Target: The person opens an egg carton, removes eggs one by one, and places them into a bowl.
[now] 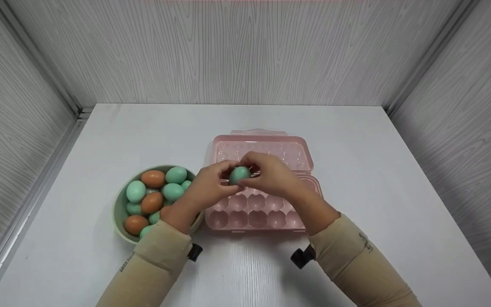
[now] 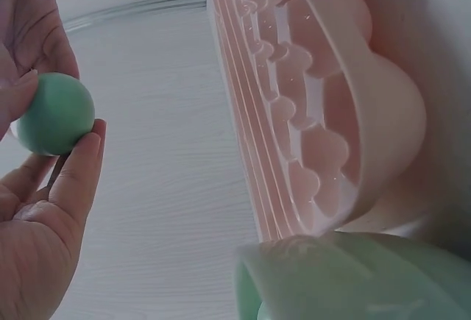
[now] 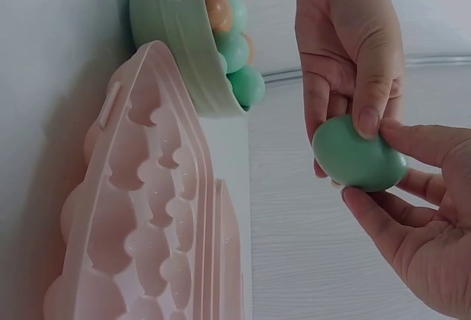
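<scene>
Both hands hold one green egg (image 1: 240,175) over the pink egg carton (image 1: 267,228). My left hand (image 1: 209,183) pinches it from the left between thumb and fingers. From the right, my right hand (image 1: 273,175) grips the same egg with thumb and fingertips. In the right wrist view the egg (image 3: 358,153) lies lengthwise between the two hands, its smooth side showing. The carton lies with its lid (image 1: 267,151) folded back, away from me. Its front cups show no eggs, while the hands hide part of the back ones.
A pale green bowl (image 1: 117,221) stands left of the carton, close against it, heaped with green and brown eggs (image 1: 151,202). My left forearm crosses its right side. Grey wood-grain panels (image 1: 237,51) wall the white table (image 1: 377,179) at the back and sides.
</scene>
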Demonstrator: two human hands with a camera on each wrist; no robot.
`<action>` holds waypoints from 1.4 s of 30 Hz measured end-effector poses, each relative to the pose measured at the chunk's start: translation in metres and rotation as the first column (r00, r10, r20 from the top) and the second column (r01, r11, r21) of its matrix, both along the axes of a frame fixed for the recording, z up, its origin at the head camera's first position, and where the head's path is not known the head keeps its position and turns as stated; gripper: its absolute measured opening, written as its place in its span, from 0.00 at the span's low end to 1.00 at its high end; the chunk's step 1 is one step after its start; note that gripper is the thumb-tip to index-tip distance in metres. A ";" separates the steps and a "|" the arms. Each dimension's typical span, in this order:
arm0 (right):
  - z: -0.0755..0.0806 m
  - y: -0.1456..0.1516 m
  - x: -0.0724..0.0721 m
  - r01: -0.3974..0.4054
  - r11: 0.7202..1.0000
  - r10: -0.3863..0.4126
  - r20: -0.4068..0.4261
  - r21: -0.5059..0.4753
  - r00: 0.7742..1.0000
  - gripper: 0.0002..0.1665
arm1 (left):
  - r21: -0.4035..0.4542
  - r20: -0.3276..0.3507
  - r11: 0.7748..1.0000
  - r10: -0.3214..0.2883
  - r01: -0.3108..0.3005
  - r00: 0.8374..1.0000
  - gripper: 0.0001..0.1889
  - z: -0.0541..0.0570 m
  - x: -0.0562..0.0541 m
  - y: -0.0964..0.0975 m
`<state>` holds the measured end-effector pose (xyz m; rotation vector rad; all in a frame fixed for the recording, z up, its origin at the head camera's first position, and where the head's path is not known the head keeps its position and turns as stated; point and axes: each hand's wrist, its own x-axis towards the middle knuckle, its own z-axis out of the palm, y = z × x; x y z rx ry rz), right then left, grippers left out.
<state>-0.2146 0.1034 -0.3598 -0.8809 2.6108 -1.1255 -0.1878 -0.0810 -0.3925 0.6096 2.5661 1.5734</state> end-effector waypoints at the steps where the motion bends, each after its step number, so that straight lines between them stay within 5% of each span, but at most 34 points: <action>1: 0.000 0.001 0.000 0.000 1.000 0.000 0.005 -0.011 1.000 0.13 | -0.010 0.003 1.000 0.002 -0.002 1.000 0.25 0.000 0.000 -0.001; 14: -0.005 0.019 -0.011 0.067 0.998 -0.067 -0.002 -0.004 0.998 0.10 | -0.108 0.122 0.988 0.125 -0.112 0.985 0.24 0.014 0.009 -0.044; 18: -0.009 0.023 -0.013 0.083 0.997 -0.083 0.018 0.004 0.996 0.09 | -0.151 0.191 0.979 0.165 -0.137 0.968 0.24 0.018 0.012 -0.063; 28: -0.016 0.032 -0.018 0.115 0.993 -0.116 0.027 0.032 0.993 0.07 | -0.263 0.226 0.937 0.292 -0.230 0.929 0.24 0.023 0.021 -0.112; 35: -0.017 0.034 -0.020 0.110 0.993 -0.112 0.043 0.035 0.993 0.07 | -0.352 0.248 0.906 0.334 -0.237 0.909 0.31 0.021 0.029 -0.142; 42: -0.019 0.036 -0.021 0.099 0.994 -0.102 0.064 0.044 0.993 0.06 | -0.425 0.331 0.879 0.372 -0.215 0.867 0.31 0.013 0.037 -0.162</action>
